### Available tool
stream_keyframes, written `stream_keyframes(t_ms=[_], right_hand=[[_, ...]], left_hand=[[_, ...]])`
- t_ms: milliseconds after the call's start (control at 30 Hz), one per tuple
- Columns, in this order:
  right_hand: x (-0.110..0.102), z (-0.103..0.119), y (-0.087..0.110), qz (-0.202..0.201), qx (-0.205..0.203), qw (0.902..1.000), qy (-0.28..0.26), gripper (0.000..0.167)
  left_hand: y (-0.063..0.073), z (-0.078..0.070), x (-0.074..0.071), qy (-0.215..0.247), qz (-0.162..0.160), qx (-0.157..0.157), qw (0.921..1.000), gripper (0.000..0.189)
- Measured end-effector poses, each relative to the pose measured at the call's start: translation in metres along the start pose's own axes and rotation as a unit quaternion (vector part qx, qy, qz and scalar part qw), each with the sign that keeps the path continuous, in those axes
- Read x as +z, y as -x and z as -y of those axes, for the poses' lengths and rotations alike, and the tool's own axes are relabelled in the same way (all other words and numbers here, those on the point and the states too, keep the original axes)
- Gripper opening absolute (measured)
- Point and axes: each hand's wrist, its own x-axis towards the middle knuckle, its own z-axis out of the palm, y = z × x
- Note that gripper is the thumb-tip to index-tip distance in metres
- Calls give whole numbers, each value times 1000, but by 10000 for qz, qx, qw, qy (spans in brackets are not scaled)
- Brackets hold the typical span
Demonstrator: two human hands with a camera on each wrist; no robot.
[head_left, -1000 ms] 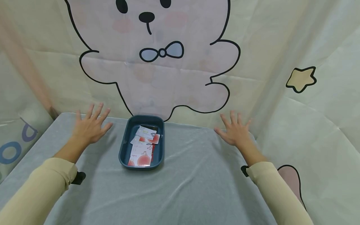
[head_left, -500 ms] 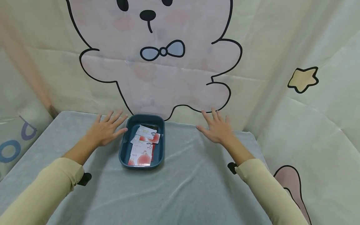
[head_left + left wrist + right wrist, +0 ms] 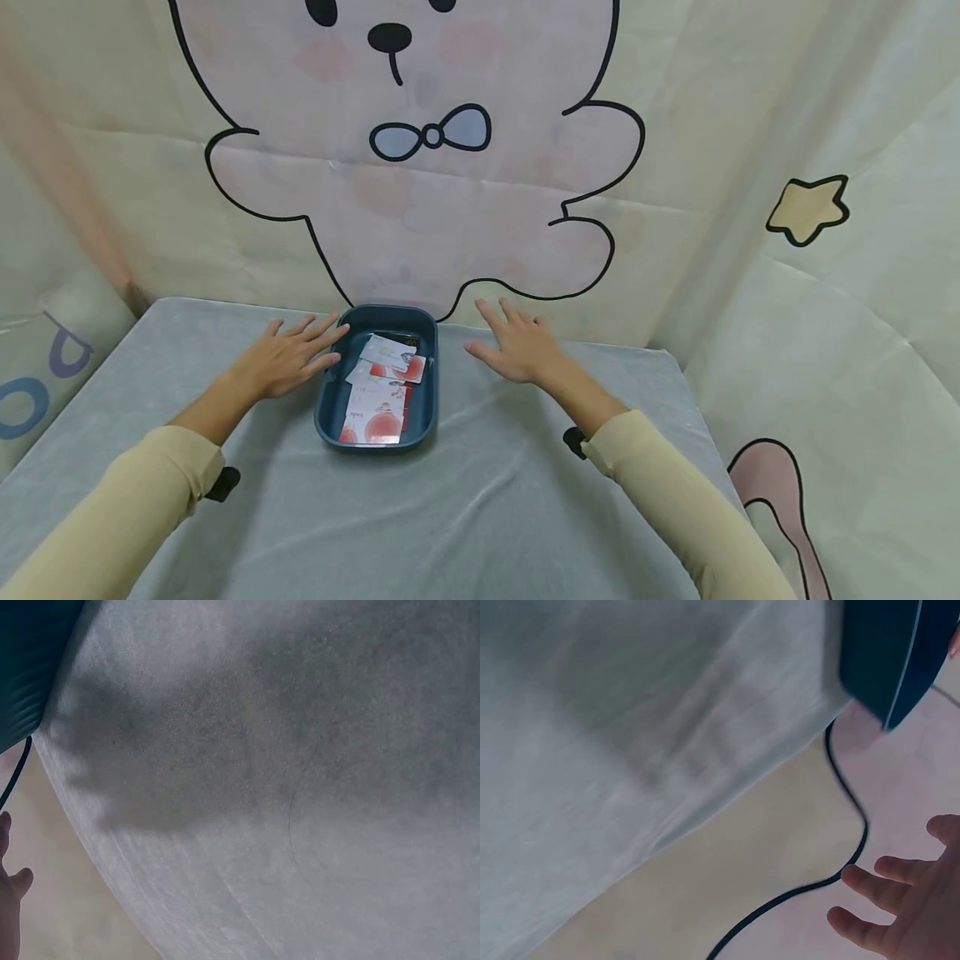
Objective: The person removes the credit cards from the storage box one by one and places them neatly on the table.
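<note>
Over grey cloth (image 3: 480, 525) across the lower frame, flanking a blue tray (image 3: 431, 393) left of centre, the left hand (image 3: 288, 358) and right hand (image 3: 519, 346), fingers apart, hold nothing, while the tray's walls presumably keep overlapping cards (image 3: 375, 410) gathered.

I count one left hand (image 3: 285, 360), one right hand (image 3: 519, 346), two pale sleeves (image 3: 127, 500), two black wrist pieces (image 3: 222, 484), one table (image 3: 465, 525) and one blue tray (image 3: 429, 400). Cards (image 3: 375, 408) come to at least five (they overlap, so don't hold me to an exact number). Also one yellow star (image 3: 807, 211) and one bow tie (image 3: 431, 135).
</note>
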Motion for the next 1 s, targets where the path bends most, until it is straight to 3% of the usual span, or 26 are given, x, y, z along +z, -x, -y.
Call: stream_keyframes(t_ms=[267,500,767,1000], right_hand=[[2,43,-15,46,-341,9994,-4,78],[1,72,-25,16,-469,9955,-823,70],[6,89,-38,386,-615,9752,-2092,69],[19,96,-51,834,-183,9584,-2725,73]], left_hand=[[-1,1,0,128,58,42,9999,62],[-2,2,0,114,97,38,9999,62],[-2,3,-1,18,152,22,9999,62],[-3,3,0,56,199,7,9998,62]])
